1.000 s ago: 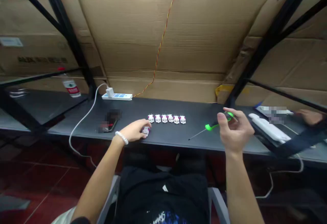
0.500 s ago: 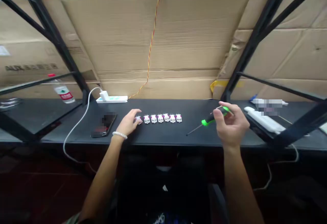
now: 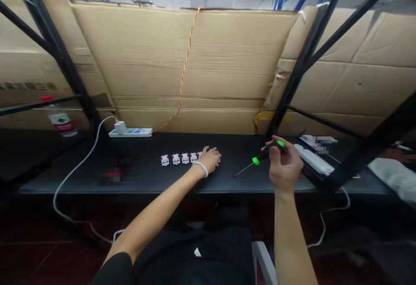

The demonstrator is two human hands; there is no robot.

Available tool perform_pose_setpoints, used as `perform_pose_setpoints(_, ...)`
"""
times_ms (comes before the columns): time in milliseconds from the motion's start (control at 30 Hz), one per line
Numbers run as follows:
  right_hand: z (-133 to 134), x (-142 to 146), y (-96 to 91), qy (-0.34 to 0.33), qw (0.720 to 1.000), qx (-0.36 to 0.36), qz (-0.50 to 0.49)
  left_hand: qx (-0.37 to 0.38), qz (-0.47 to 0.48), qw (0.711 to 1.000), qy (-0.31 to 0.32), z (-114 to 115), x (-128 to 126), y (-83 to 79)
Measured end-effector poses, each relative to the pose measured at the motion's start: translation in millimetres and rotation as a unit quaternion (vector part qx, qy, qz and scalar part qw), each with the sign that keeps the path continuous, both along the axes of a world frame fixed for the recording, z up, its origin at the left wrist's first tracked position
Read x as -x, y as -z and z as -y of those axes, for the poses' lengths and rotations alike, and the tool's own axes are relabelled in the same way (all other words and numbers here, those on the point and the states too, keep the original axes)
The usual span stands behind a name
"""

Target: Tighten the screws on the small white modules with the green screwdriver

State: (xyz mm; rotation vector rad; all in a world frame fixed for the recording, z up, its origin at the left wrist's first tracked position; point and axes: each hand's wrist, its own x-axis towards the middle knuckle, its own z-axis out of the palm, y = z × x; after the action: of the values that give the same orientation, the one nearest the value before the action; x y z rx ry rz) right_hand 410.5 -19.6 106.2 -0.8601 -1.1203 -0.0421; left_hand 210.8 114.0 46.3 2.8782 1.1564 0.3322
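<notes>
Okay so the left fingertips [image 3: 215, 154] are draped loosely over the far end of the row, spread and relaxed, and from this angle I can't tell if they've actually pinched anything. The left hand [image 3: 209, 159] has just slid from one end of the row to the other, so four small white-and-magenta modules [image 3: 176, 160] now sit uncovered beside it, lined up on the black desk [image 3: 152, 186]. The right hand [image 3: 284, 166] is curled shut around a green-and-black screwdriver [image 3: 269, 153], its tip pointing down toward the desk. A beaded bracelet [image 3: 200, 168] sits on the left wrist. Further out there's a white power strip [image 3: 130, 132] with a charger plugged in, a blurred-out phone [image 3: 113, 174], and another white power strip [image 3: 313, 159] off to the right.
</notes>
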Motion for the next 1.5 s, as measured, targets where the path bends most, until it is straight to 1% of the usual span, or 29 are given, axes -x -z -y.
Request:
perform_pose_setpoints(67, 0.7, -2.1, 0.5, -0.005, 1.000, 0.006, 0.013, -0.005, -0.002, 1.000, 0.010, 9.9, 3.3, 4.4)
perform_pose_setpoints(133, 0.9, -2.4, 1.0, -0.014, 1.000, 0.008, 0.022, -0.008, 0.006, 1.000, 0.011, 25.4, 14.6, 9.9)
perform_pose_setpoints(200, 0.9, -0.5, 1.4, -0.035, 0.999, 0.010, 0.028, -0.015, 0.048, 0.999, 0.000, 43.0, 31.7, 16.3)
perform_pose_setpoints(267, 0.3, 3.7, 2.1, -0.071, 0.997, 0.014, 0.025, -0.010, 0.098, 0.995, -0.011, 58.3, 52.3, 22.0)
perform_pose_setpoints(300, -0.5, 6.5, 2.8, -0.093, 0.995, 0.021, 0.021, -0.002, 0.117, 0.993, -0.004, 63.9, 62.9, 23.8)
perform_pose_setpoints(367, -3.8, 14.1, 5.8, -0.132, 0.991, 0.034, 0.012, 0.029, 0.144, 0.989, 0.021, 69.7, 83.1, 25.1)
perform_pose_setpoints(433, -9.3, 24.4, 11.1, -0.156, 0.987, 0.045, 0.007, 0.073, 0.176, 0.980, 0.056, 69.3, 99.1, 24.2)
perform_pose_setpoints(533, -19.4, 43.7, 22.2, -0.181, 0.982, 0.062, 0.002, 0.134, 0.227, 0.960, 0.094, 63.3, 111.6, 23.3)
perform_pose_setpoints(667, -27.2, 68.0, 34.6, -0.219, 0.972, 0.081, -0.004, 0.160, 0.256, 0.949, 0.094, 59.5, 111.1, 26.5)
perform_pose_setpoints(767, -26.3, 77.4, 37.5, -0.230, 0.969, 0.085, 0.007, 0.165, 0.260, 0.947, 0.095, 61.7, 107.8, 27.8)
perform_pose_setpoints(1033, -20.0, 74.0, 33.8, -0.206, 0.976, 0.071, 0.012, 0.173, 0.265, 0.944, 0.097, 64.9, 107.1, 22.7)
perform_pose_setpoints(1233, -19.8, 76.9, 35.2, -0.217, 0.973, 0.078, 0.023, 0.183, 0.263, 0.942, 0.101, 64.6, 107.8, 19.8)
perform_pose_setpoints(1500, -20.6, 77.6, 36.8, -0.211, 0.974, 0.076, 0.021, 0.179, 0.269, 0.941, 0.099, 63.3, 108.1, 22.1)
